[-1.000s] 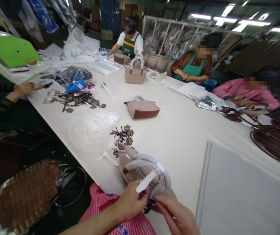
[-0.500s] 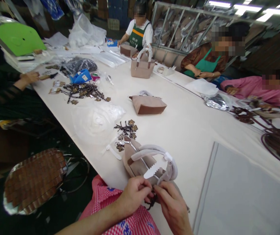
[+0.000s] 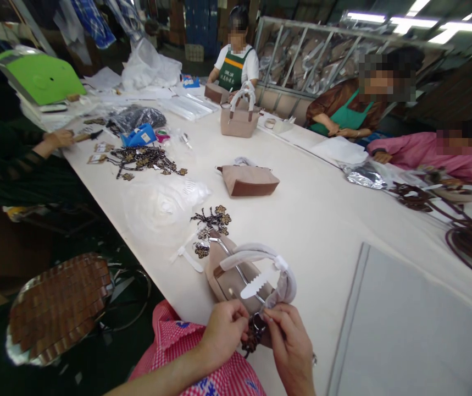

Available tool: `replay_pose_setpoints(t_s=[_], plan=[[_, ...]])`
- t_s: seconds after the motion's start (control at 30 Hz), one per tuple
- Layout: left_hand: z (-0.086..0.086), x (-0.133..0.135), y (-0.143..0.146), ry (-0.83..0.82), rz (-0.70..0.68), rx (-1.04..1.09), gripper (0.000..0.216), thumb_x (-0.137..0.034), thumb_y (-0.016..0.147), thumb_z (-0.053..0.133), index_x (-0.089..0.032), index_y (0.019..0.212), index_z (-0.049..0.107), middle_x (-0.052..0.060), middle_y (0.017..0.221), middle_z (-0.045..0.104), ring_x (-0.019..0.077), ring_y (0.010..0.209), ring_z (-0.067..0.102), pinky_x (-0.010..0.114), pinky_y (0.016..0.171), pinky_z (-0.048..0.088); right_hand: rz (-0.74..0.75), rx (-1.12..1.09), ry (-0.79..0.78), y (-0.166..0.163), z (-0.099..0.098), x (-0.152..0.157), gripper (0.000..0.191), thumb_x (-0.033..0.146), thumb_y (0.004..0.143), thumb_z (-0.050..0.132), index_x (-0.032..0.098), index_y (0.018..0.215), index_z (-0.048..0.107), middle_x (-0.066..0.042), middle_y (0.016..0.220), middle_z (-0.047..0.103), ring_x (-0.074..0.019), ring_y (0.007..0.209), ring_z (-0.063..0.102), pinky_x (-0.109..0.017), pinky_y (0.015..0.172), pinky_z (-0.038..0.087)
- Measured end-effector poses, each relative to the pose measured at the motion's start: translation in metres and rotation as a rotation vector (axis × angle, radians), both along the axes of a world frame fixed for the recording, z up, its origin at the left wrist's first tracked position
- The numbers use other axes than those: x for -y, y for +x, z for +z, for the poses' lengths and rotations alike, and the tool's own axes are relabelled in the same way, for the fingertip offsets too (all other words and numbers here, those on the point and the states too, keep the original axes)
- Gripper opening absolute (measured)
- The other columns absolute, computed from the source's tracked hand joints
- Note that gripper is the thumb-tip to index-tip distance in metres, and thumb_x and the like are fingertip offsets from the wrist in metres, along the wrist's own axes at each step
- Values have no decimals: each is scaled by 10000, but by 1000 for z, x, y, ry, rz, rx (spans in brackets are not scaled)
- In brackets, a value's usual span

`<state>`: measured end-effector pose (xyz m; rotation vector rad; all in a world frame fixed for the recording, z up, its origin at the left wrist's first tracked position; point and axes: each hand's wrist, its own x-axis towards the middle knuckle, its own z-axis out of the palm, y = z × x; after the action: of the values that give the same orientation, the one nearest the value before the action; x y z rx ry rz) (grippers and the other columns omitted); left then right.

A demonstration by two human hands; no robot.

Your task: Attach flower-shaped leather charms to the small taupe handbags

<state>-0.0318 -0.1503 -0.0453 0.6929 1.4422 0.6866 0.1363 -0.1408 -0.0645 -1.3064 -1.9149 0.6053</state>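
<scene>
A beige handbag (image 3: 236,278) with wrapped pale handles (image 3: 256,250) lies tilted at the table's near edge. A white toothed tag (image 3: 256,283) hangs from the handles. Below them, a dark bag charm (image 3: 254,335) with a metal ring shows between my hands. My left hand (image 3: 224,333) is closed, its fingers pinching the charm's left side. From the other side, my right hand (image 3: 291,341) pinches at the ring, close to the handle's base; its fingertips partly cover the grip. More charms with flower-shaped pieces (image 3: 215,217) lie just beyond the bag.
Another beige handbag (image 3: 250,180) lies mid-table, and one stands upright (image 3: 239,121) farther back. Clear plastic (image 3: 161,206) and a charm pile (image 3: 145,159) are on the left. A grey sheet (image 3: 417,324) covers the near right. Co-workers sit around the table; a woven stool (image 3: 60,308) stands left.
My hands have drawn slightly apart, and the charm's metal ring now shows between them. The handbag stays nearly in place. The view has shifted a little.
</scene>
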Motion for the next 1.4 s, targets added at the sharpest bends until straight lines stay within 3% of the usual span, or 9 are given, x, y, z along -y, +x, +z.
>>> replay_pose_setpoints(t_s=[0.2, 0.4, 0.73, 0.83, 0.97, 1.07, 1.17, 1.4], plan=[[-2, -2, 6, -50, -56, -84, 148, -96, 672, 449, -166, 709, 575, -37, 556, 561, 120, 448, 545, 203, 413, 362, -5, -97, -43, 2, -1, -2, 120, 221, 925, 538, 230, 890, 652, -40, 865, 592, -169, 802, 626, -270, 671, 541], [-4, -2, 9, 123, -172, -253, 172, -118, 671, 486, -161, 681, 653, 5, 607, 638, 148, 572, 573, 235, 540, 388, -31, -168, -68, -2, 5, -3, 142, 244, 925, 537, 231, 852, 658, -32, 846, 592, -166, 793, 609, -268, 680, 518], [2, 1, 5, 156, -201, -341, 152, -102, 664, 466, -178, 608, 585, -4, 560, 595, 150, 571, 555, 241, 550, 349, -76, -248, -106, -5, 2, -1, 162, 305, 913, 558, 228, 820, 665, -32, 823, 614, -185, 790, 608, -295, 684, 511], [-4, 0, 7, 151, -141, -167, 99, -184, 679, 492, -182, 626, 576, -23, 536, 563, 137, 534, 520, 245, 538, 353, -64, -265, -116, -5, 1, 0, 143, 290, 914, 559, 232, 830, 659, -22, 827, 609, -173, 791, 602, -284, 692, 501], [-9, 0, 11, 4, 27, 153, 122, -280, 589, 583, -170, 638, 560, -36, 516, 552, 92, 443, 426, 243, 487, 303, -37, -269, -132, -6, -1, 3, 133, 262, 924, 545, 239, 850, 653, -17, 834, 596, -168, 808, 595, -281, 703, 491], [-5, -1, 14, -111, 149, 277, 163, -257, 512, 624, -153, 625, 568, -20, 531, 568, 77, 449, 414, 232, 457, 213, 11, -259, -138, -7, -2, 5, 146, 257, 927, 541, 243, 836, 654, -14, 822, 587, -167, 791, 588, -281, 686, 491], [1, -1, 17, -237, 214, 341, 175, -224, 470, 635, -156, 608, 552, -41, 512, 514, 74, 452, 403, 224, 441, 181, 30, -242, -127, -8, -2, 7, 151, 257, 926, 540, 249, 834, 660, -13, 811, 588, -173, 783, 588, -284, 672, 495], [2, -3, 23, -319, 253, 290, 202, -217, 542, 654, -186, 558, 456, -91, 427, 374, 54, 400, 299, 215, 445, 129, 64, -218, -102, -4, -4, 8, 165, 249, 928, 529, 247, 839, 668, -20, 806, 594, -173, 769, 606, -278, 658, 525]])
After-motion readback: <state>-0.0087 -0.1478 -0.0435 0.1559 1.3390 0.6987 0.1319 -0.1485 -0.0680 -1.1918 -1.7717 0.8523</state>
